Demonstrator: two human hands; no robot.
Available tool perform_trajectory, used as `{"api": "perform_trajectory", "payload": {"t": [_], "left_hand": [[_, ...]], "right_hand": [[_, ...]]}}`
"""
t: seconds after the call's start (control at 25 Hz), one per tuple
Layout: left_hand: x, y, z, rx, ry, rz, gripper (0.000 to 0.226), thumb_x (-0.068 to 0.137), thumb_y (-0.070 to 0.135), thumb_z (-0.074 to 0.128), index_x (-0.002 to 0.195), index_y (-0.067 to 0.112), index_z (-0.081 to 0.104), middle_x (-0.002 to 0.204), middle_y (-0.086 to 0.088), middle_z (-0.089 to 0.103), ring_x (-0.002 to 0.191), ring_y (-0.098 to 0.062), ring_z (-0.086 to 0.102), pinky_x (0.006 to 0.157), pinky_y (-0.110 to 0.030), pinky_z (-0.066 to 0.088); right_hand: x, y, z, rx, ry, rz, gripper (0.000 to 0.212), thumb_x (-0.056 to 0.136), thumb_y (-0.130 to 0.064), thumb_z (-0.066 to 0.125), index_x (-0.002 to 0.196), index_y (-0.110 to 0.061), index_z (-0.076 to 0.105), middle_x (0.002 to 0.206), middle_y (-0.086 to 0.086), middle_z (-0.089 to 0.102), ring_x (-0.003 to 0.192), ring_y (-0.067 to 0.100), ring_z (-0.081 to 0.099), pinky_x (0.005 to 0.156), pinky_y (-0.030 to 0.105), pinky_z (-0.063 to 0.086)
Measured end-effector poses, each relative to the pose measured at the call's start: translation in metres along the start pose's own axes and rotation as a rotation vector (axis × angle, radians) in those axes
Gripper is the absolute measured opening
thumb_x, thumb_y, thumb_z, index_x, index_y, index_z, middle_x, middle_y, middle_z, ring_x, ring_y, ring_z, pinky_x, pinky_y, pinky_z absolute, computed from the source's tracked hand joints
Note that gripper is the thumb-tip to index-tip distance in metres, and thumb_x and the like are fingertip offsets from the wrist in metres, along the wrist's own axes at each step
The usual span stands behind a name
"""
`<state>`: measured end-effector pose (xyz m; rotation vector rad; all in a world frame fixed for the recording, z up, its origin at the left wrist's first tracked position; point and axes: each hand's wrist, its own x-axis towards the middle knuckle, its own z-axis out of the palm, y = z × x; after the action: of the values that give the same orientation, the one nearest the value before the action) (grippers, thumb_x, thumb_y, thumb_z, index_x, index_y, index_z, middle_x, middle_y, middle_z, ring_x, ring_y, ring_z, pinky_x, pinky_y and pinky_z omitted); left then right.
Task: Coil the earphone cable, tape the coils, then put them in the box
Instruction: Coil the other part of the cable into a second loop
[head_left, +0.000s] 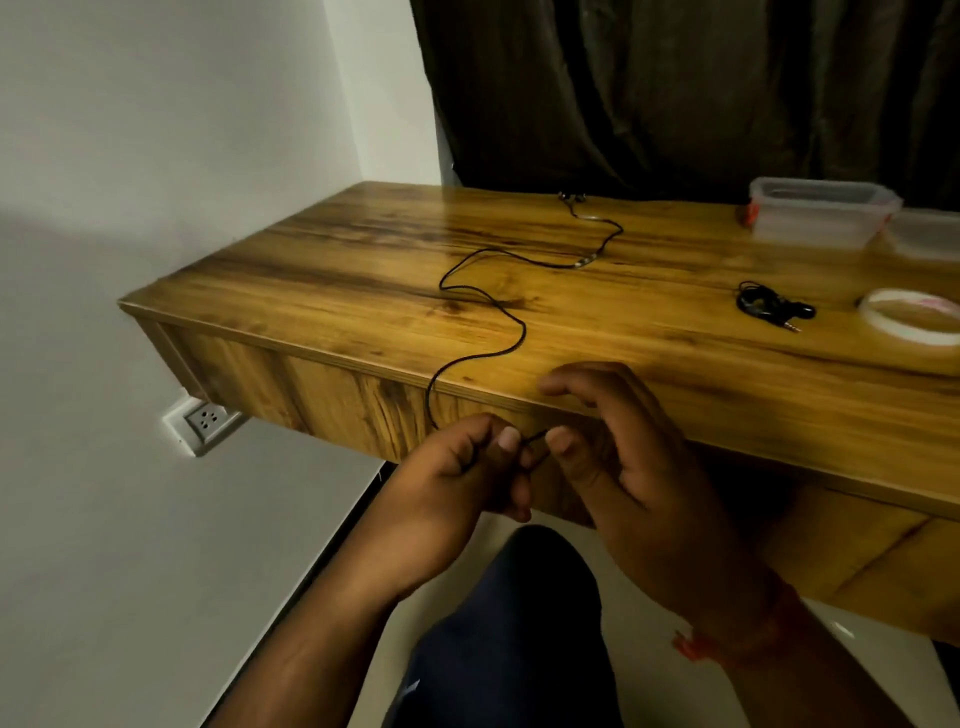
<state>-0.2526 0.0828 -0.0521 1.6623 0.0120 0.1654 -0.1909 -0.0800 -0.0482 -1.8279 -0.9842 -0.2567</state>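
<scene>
A black earphone cable snakes across the wooden table from its earbuds at the far edge to the front edge, then drops to my hands. My left hand pinches the cable's near end just below the table edge. My right hand holds the same short stretch between thumb and forefinger, other fingers spread. A second earphone lies coiled at the right. A roll of clear tape sits beside it. The clear plastic box stands at the back right.
The box's lid lies to the right of the box. A dark curtain hangs behind the table. White wall and a power socket are at the left. My knee in dark trousers is below the hands.
</scene>
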Motion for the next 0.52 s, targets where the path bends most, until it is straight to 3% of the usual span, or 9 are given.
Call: {"api": "perform_trajectory", "payload": {"t": [0.08, 0.16, 0.28, 0.36, 0.44, 0.52], "left_hand": [[0.013, 0.027, 0.014, -0.07, -0.089, 0.036, 0.029, 0.096, 0.028, 0.045, 0.089, 0.003, 0.057, 0.065, -0.009, 0.06, 0.058, -0.025, 0.059, 0.063, -0.042, 0.054], [0.029, 0.051, 0.026, -0.148, -0.157, 0.069, 0.029, 0.098, 0.031, 0.047, 0.085, 0.008, 0.058, 0.061, -0.008, 0.057, 0.05, -0.022, 0.054, 0.053, -0.038, 0.054], [0.058, 0.08, 0.042, -0.268, -0.232, 0.082, 0.03, 0.097, 0.036, 0.048, 0.078, 0.014, 0.058, 0.06, -0.004, 0.053, 0.046, -0.015, 0.05, 0.047, -0.03, 0.051], [0.083, 0.094, 0.052, -0.302, -0.283, 0.072, 0.03, 0.096, 0.036, 0.047, 0.079, 0.013, 0.055, 0.061, -0.003, 0.054, 0.047, -0.013, 0.051, 0.047, -0.028, 0.052], [0.117, 0.107, 0.062, -0.302, -0.363, 0.061, 0.028, 0.097, 0.033, 0.044, 0.08, 0.012, 0.053, 0.062, -0.003, 0.055, 0.049, -0.011, 0.052, 0.05, -0.03, 0.055], [0.155, 0.118, 0.073, -0.272, -0.437, 0.056, 0.028, 0.1, 0.028, 0.042, 0.082, 0.011, 0.053, 0.064, -0.003, 0.057, 0.051, -0.01, 0.055, 0.056, -0.031, 0.058]], "right_hand": [[0.009, -0.006, -0.013, 0.441, -0.153, 0.084, 0.025, 0.102, -0.026, 0.045, 0.122, -0.016, 0.054, 0.087, 0.006, 0.064, 0.077, 0.021, 0.066, 0.071, 0.034, 0.054], [0.02, -0.004, -0.031, 0.682, -0.106, 0.153, 0.023, 0.101, -0.016, 0.041, 0.118, -0.004, 0.052, 0.074, 0.013, 0.062, 0.06, 0.029, 0.062, 0.055, 0.038, 0.053], [0.041, 0.01, -0.06, 0.643, 0.063, 0.223, 0.02, 0.098, -0.022, 0.051, 0.102, -0.007, 0.063, 0.075, 0.017, 0.059, 0.063, 0.032, 0.06, 0.058, 0.038, 0.051], [0.062, 0.019, -0.085, 0.683, 0.127, 0.264, 0.017, 0.097, -0.023, 0.053, 0.092, -0.011, 0.065, 0.068, 0.007, 0.05, 0.049, 0.016, 0.047, 0.048, 0.028, 0.044], [0.091, 0.031, -0.111, 0.622, 0.141, 0.269, 0.019, 0.099, -0.022, 0.049, 0.088, -0.012, 0.061, 0.063, 0.004, 0.043, 0.04, 0.008, 0.034, 0.037, 0.019, 0.032], [0.124, 0.046, -0.133, 0.421, 0.112, 0.253, 0.025, 0.101, -0.023, 0.047, 0.081, -0.017, 0.06, 0.06, 0.004, 0.043, 0.039, 0.007, 0.033, 0.037, 0.017, 0.027]]}}
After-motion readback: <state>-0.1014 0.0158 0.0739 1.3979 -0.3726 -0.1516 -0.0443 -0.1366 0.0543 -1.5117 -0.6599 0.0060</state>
